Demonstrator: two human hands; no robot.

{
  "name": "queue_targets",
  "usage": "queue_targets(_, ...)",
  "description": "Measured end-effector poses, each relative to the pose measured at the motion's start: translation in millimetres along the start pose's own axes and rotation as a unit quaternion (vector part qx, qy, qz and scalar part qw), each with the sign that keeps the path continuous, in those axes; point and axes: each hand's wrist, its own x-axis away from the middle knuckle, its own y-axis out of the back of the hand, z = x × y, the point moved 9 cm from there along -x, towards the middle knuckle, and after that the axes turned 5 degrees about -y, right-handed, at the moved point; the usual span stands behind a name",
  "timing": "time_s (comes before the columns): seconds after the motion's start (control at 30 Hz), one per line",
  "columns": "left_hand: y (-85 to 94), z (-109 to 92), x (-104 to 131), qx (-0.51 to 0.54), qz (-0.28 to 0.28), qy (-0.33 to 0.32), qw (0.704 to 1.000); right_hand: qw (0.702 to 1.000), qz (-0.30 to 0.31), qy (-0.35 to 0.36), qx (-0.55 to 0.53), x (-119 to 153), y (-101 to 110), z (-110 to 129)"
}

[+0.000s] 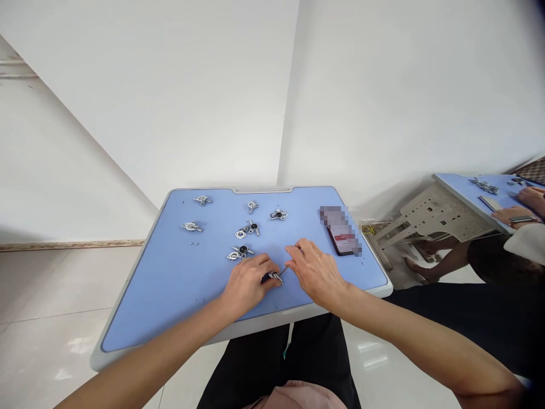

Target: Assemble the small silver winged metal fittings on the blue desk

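Near the front edge of the blue table [179,307], my left hand [250,284] pinches a small silver metal part with a dark centre [275,276]. My right hand [317,271] closes its fingertips on a thin metal rod [284,271], whose far end meets that part; the rod's kind cannot be told. Just beyond my left hand lies a silver part with a black round cap [243,250], beside a flat oval plate [233,255]. A similar capped part [254,228] and plate [240,233] lie farther back. The grip areas are partly hidden by my fingers.
More metal parts lie at the back [202,200], [252,206], [279,215] and left [192,226], with tiny pieces [194,243] below. A phone [340,233] rests at the right. Another person's hand [511,216] is at a second table [462,190]. A white wall [204,102] stands behind.
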Motion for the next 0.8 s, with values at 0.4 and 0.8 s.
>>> queue_targets(0.4, -0.2, -0.5, 1.1, 0.004, 0.01, 0.004, 1.0, 0.928, 0.004, -0.007, -0.373, 13.5, -5.4, 1.1)
queue_targets(0.8, -0.8, 1.1, 1.4, 0.007, -0.008, -0.005, 1.0, 0.956, -0.09, 0.054, -0.274, 10.9, 15.7, 8.6)
